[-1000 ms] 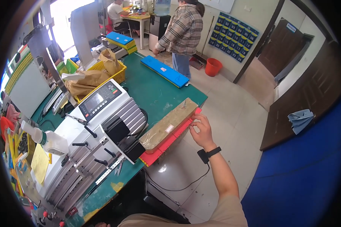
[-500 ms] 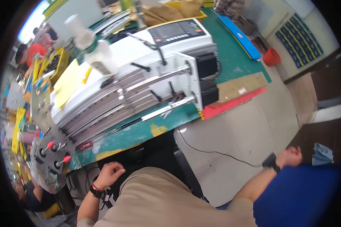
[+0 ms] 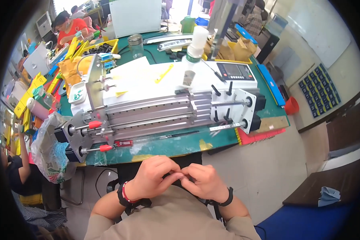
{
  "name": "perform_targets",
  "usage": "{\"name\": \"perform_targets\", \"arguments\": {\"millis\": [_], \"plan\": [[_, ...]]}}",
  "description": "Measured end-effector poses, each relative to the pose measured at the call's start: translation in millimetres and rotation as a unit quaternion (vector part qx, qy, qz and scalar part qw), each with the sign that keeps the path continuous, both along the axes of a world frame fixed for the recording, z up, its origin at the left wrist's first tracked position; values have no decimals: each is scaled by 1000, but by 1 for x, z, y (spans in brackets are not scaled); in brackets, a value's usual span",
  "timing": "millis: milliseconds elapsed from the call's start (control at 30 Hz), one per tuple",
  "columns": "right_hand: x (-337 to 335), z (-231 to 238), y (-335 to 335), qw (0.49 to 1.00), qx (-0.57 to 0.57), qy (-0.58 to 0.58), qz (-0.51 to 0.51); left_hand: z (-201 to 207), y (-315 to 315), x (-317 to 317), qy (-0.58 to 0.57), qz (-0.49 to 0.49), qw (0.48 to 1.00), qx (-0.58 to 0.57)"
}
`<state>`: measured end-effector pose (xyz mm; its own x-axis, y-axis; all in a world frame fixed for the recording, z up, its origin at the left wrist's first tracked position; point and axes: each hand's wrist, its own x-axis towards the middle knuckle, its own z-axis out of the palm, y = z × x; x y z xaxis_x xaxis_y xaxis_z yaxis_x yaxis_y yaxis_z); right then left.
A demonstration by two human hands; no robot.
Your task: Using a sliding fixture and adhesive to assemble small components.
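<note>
Close to my body, just off the table's front edge, my left hand (image 3: 155,177) and my right hand (image 3: 204,182) meet at the fingertips. Both are closed in a pinch. Whatever they may hold between them is too small or hidden to make out. Beyond them lies a long metal rail machine (image 3: 152,116) with a white housing, end plates and black motors. Red-tipped shafts (image 3: 95,125) stick out at its left end. A control panel (image 3: 235,71) is at its back right, and a white plastic bottle (image 3: 191,60) stands on the housing.
A red-labelled small item (image 3: 124,143) lies on the green table (image 3: 172,149) near its front edge. A plastic bag (image 3: 48,148) hangs at the left corner. Yellow bins (image 3: 112,45) and a glass jar (image 3: 136,46) stand farther back. Another person (image 3: 73,30) sits at the far left.
My hands, apart at either side before, have come together in front of me with fingers closed. The view has turned left, showing more of the machine's left end.
</note>
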<state>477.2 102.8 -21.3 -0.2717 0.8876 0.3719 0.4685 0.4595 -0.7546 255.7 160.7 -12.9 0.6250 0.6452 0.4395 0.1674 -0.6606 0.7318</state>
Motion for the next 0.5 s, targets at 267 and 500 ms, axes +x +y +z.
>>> {"name": "perform_targets", "arguments": {"millis": [267,500], "plan": [[-14,9,10,990,-69,78,-95,-12,18,-3,-76,21,966,-248],[47,16,69,921,50,69,-380,-25,44,49,-137,21,946,-292]]}}
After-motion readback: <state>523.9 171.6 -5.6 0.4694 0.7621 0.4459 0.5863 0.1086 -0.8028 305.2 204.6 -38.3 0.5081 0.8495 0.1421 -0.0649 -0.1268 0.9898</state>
